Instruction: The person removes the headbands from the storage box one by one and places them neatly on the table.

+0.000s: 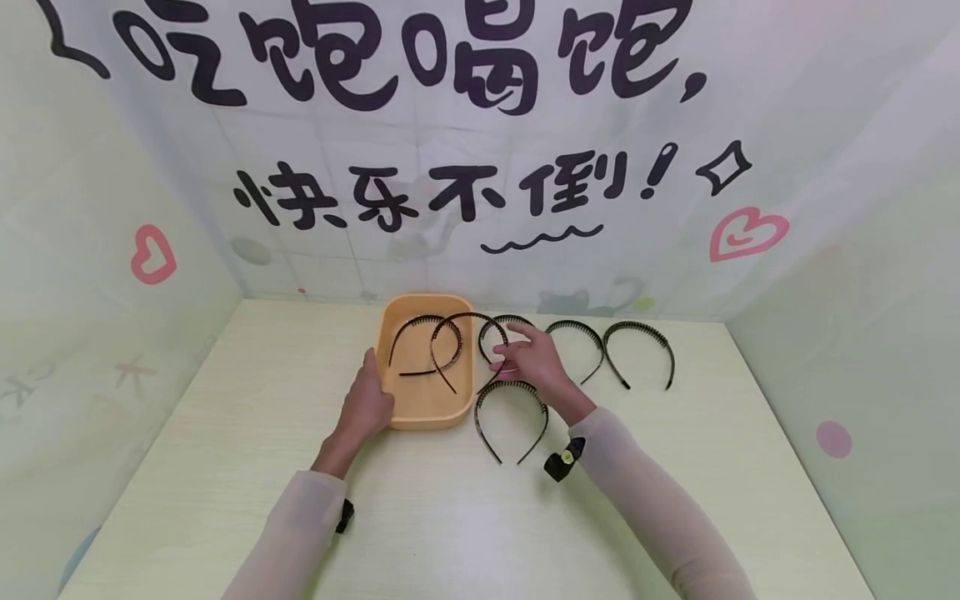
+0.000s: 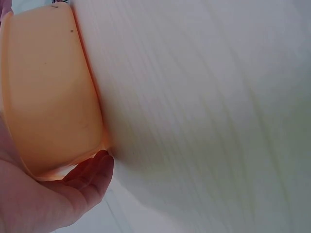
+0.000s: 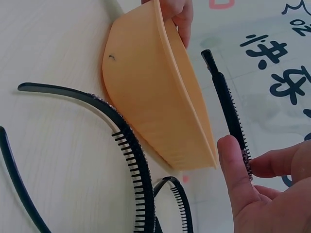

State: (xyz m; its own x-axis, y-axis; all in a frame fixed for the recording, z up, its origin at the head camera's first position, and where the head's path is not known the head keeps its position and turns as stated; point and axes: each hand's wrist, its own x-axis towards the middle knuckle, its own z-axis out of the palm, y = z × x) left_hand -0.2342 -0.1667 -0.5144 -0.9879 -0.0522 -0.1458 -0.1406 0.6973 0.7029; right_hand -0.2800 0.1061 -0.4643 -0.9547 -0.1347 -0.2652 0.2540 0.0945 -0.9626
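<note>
My left hand grips the left side of an orange plastic bin. In the left wrist view its fingers curl against the bin's end. A black toothed headband lies inside the bin. My right hand pinches another black headband between thumb and finger, at the bin's right edge. In the head view this held headband reaches over the rim, above the bin's inside. Just below the right hand, a headband lies on the table with its ends toward me.
More black headbands lie in a row right of the bin: one partly behind the right hand, a middle headband and a far-right headband. The pale wooden table meets a printed curtain wall at the back.
</note>
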